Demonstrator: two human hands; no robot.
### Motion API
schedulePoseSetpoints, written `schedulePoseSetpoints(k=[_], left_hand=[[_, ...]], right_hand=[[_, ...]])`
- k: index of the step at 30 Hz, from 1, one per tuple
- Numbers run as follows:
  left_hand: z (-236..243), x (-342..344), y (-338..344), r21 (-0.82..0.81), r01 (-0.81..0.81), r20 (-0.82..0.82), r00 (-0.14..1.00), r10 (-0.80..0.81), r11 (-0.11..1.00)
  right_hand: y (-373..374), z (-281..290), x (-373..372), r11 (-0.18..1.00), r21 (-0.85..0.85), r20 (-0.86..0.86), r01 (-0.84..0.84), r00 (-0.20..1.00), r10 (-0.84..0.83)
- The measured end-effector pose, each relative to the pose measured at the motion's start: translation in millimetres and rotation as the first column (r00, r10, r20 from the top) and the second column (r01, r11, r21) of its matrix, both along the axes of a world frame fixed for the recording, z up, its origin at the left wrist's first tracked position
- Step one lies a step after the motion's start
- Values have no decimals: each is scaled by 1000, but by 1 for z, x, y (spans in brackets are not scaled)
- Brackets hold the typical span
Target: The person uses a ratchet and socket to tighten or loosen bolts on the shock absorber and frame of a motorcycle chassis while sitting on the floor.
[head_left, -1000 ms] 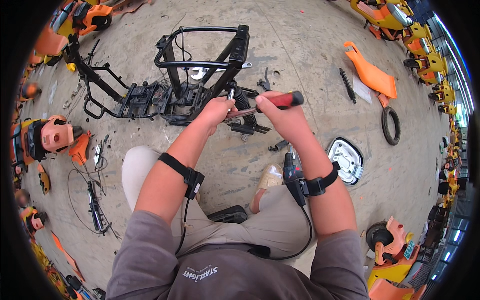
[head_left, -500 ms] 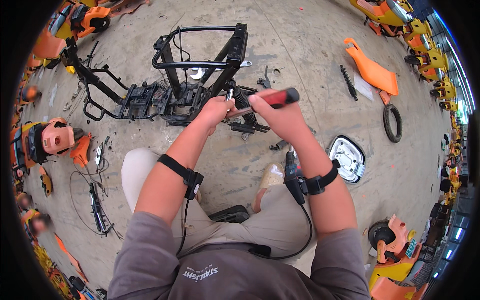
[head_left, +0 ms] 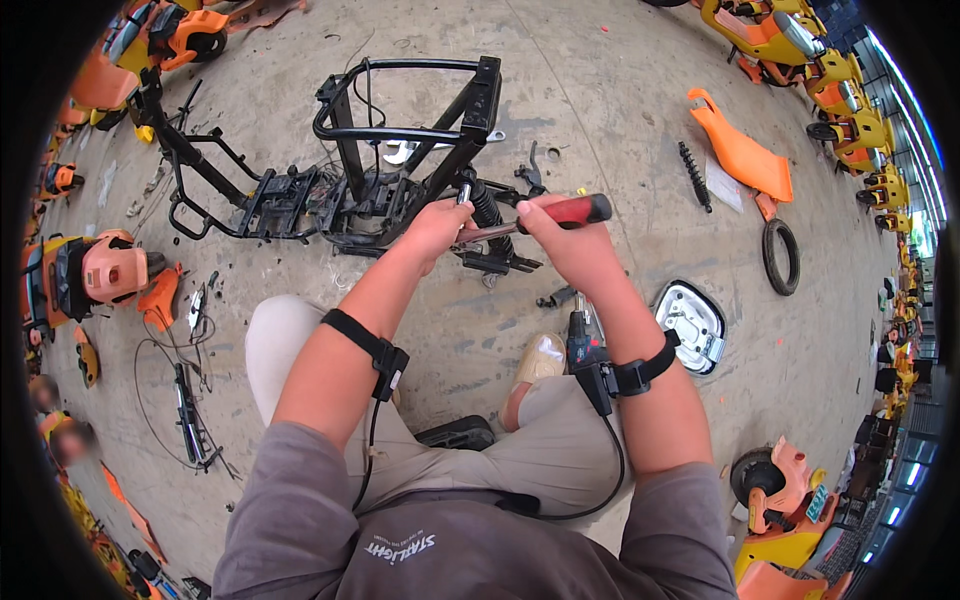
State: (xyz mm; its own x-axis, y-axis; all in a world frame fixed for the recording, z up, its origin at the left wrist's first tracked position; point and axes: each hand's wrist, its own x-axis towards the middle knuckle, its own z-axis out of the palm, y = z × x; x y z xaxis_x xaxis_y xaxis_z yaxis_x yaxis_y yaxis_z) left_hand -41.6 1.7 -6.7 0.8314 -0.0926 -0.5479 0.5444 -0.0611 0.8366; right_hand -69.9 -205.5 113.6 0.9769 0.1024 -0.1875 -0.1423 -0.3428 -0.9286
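A bare black scooter frame [head_left: 487, 92] lies in front of me, with a black coil-spring shock absorber [head_left: 486, 207] at its right end. My right hand [head_left: 572, 248] is wrapped round the red and black handle of a ratchet wrench [head_left: 578, 211]. Its metal shaft runs left, across the shock absorber, to my left hand [head_left: 436, 232]. Those left fingers are closed about the wrench's head end, where a silver socket piece [head_left: 465, 189] points up beside the frame. The socket's tip and whatever it meets are too small to make out.
A power drill [head_left: 582, 340] stands by my right shoe [head_left: 541, 358]. To the right lie a loose shock absorber [head_left: 694, 176], an orange panel [head_left: 745, 145], a tyre [head_left: 783, 256] and a white-lined tray-shaped part [head_left: 690, 325]. Cables and a fork-like part [head_left: 188, 415] lie left.
My right hand and the wrench handle have swung slightly right and toward me. My left hand keeps its hold at the head end. The whole view has shifted a little.
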Motion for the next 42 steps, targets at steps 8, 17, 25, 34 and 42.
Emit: schedulePoseSetpoints(k=[8,17,25,34,42], left_hand=[[26,-6,-11,-81,-76,44,996,80,994],[9,-3,1,0,14,29,999,-14,1000],[8,-8,3,-10,53,-3,999,-53,999],[3,-4,-1,-15,0,21,1000,0,1000],[29,-13,-13,-97,-142,80,985,150,985]], right_hand=[[50,19,8,985,43,116,-168,980,162],[25,8,6,989,84,84,-124,990,117],[-21,-23,-2,997,47,-28,63,998,-62],[21,-1,5,995,75,111,-66,992,57],[52,9,10,983,-1,121,-185,975,184]])
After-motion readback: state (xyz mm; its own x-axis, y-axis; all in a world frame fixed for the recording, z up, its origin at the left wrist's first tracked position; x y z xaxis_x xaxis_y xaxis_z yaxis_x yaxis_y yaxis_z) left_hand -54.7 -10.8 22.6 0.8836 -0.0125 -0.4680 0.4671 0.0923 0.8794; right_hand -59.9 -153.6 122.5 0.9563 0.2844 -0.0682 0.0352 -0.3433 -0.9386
